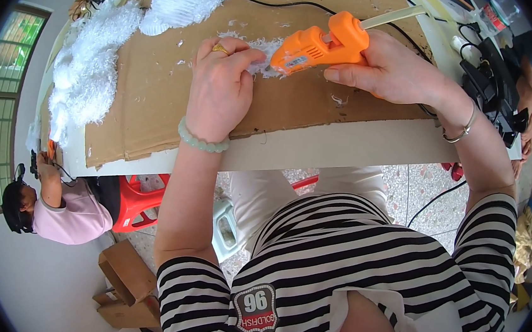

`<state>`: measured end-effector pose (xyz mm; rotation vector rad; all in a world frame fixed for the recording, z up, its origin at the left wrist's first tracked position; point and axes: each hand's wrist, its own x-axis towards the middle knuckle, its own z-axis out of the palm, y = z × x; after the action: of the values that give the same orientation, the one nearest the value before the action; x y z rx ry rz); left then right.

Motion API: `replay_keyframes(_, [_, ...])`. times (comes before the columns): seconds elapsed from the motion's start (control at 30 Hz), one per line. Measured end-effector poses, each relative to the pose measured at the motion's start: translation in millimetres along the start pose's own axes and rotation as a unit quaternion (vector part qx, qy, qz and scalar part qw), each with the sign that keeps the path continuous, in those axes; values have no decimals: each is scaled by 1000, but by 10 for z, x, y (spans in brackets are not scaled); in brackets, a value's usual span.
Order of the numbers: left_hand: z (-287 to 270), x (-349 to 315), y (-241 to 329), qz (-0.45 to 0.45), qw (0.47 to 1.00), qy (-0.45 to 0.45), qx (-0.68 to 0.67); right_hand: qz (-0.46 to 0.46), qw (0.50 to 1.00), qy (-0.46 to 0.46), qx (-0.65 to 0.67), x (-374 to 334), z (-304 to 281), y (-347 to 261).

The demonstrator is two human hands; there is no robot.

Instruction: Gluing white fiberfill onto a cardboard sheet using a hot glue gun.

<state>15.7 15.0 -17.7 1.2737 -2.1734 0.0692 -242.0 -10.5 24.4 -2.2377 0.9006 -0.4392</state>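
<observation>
While a brown cardboard sheet is covering the white table, likely shielding it from drips, these items are lying before me. White fluffy heap: sitting at the left edge, seemingly being kept out of the way. Small white tuft: resting mid-sheet, beside the nozzle. Orange glue gun: pointing leftward at the tuft, apparently for close aim. Right hand: gripping the gun, fingers wrapping its handle. Left hand: curling, fingertips meeting the tuft; whether they are pinching or merely pressing, I cannot tell.
</observation>
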Motion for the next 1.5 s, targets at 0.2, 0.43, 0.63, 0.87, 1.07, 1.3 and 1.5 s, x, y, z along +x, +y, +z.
replay_keyframes(0.2, [1, 13, -15, 3, 1000, 2, -10, 9, 1000, 14, 6, 9, 15, 4])
replay_keyframes(0.43, [-4, 14, -11, 7, 1000, 7, -16, 10, 1000, 11, 7, 4, 4, 13])
replay_keyframes(0.63, [-7, 15, -23, 12, 1000, 9, -16, 77, 994, 26, 68, -183, -159, 1])
replay_keyframes(0.87, [-66, 54, 5, 36, 999, 0, -27, 28, 962, 118, 245, -316, -261, 159])
replay_keyframes(1.07, [-180, 38, 106, -132, 976, 88, -147, 57, 875, 194, 440, -212, -183, 260])
replay_keyframes(1.3, [-229, 38, 238, 8, 999, 38, -28, 68, 982, 102, 143, -294, -115, 204])
replay_keyframes(1.5, [-78, 62, 207, 13, 998, -11, 55, 112, 992, 31, 52, -298, -126, 126])
